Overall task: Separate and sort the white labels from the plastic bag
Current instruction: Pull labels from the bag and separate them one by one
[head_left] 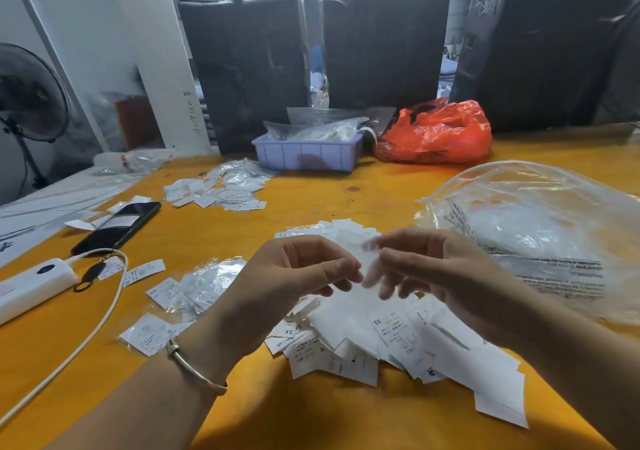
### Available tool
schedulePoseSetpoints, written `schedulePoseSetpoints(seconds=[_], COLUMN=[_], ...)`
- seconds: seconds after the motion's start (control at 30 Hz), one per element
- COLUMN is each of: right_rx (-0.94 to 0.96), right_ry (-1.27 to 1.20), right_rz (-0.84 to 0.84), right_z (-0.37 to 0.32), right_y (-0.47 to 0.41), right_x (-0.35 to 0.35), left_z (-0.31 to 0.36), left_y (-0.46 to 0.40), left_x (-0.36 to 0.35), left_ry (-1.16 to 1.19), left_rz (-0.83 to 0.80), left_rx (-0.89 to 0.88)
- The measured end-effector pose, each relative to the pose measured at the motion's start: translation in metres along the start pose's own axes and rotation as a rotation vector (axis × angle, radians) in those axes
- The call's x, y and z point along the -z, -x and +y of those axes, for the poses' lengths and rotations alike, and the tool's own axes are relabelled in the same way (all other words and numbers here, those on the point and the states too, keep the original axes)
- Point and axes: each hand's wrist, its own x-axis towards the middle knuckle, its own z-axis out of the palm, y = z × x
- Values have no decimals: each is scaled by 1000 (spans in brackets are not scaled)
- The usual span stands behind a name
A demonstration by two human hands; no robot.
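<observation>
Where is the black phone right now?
In the head view, the flat black phone lies on the orange table, on the left, just beyond the white power bank, with white paper labels nearby.

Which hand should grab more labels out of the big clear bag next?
Probably the right hand. The big clear bag lies on its side of the table, just beyond it. The left hand would have to cross over the right hand and the label pile to reach it.

Centre frame, a left hand [298, 269] and right hand [429, 266] hovered, fingers blurred, over a pile of white labels [391, 338] on an orange table [311, 193]; a clear plastic bag [540, 228] lay right.
</observation>
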Motion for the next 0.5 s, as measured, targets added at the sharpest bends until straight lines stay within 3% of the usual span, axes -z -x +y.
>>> schedulePoseSetpoints(seconds=[0.17, 0.33, 0.5], right_rx=[18, 51, 21], right_ry=[-105, -29, 91], right_rz=[7, 54, -37], right_z=[2, 2, -1], right_y=[0, -1, 2], right_x=[2, 1, 2], left_z=[0, -2, -2], left_y=[1, 0, 0], left_x=[-1, -1, 1], left_ry=[-24, -50, -67], left_rz=[23, 40, 61], left_rx=[-28, -24, -34])
